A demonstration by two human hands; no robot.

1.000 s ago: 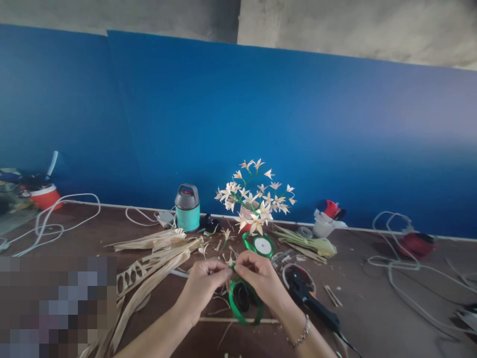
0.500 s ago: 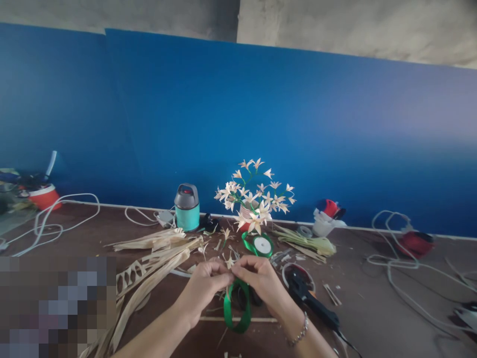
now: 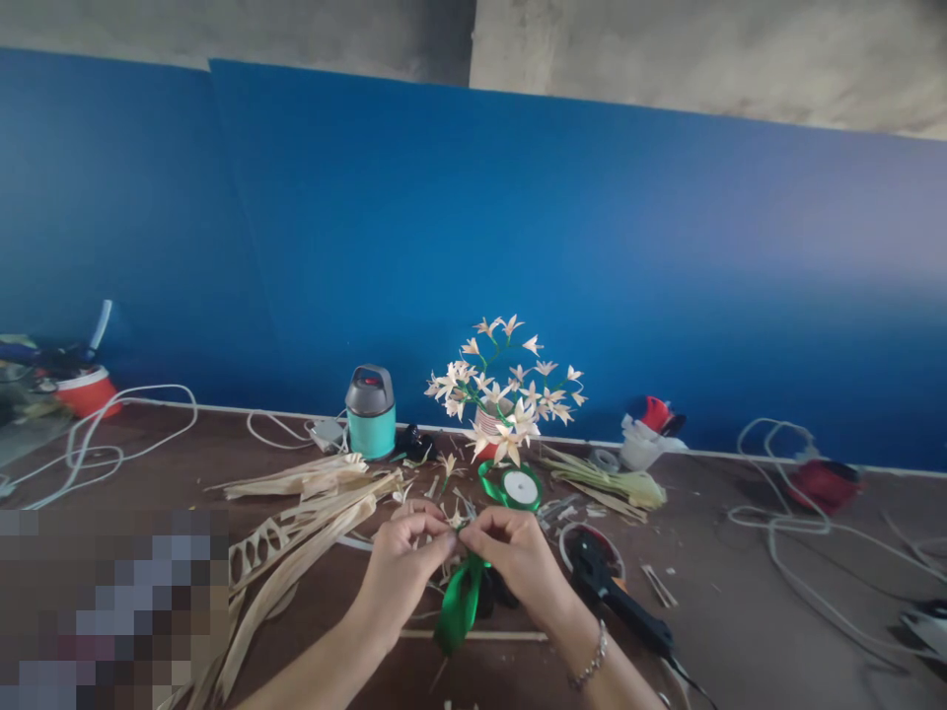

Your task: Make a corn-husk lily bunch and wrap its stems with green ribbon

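My left hand (image 3: 403, 567) and my right hand (image 3: 518, 557) meet fingertip to fingertip over the brown table (image 3: 740, 611), both pinched on the top of a green ribbon (image 3: 459, 602). The ribbon hangs down between my wrists in a flattened fold. A small pale flower (image 3: 457, 517) shows just above my fingertips; whether I hold it I cannot tell. A green ribbon spool (image 3: 520, 487) lies just beyond my hands.
A pot of pale paper flowers (image 3: 507, 394) stands behind the spool, with a teal jar (image 3: 371, 411) to its left. Dried leaf strips (image 3: 311, 513) lie on the left. A black glue gun (image 3: 614, 592) lies by my right wrist. White cords (image 3: 799, 552) trail at both sides.
The green ribbon hung as an open loop under my hands a second ago; now it hangs narrow and flattened. My hands have risen slightly and stay pinched together.
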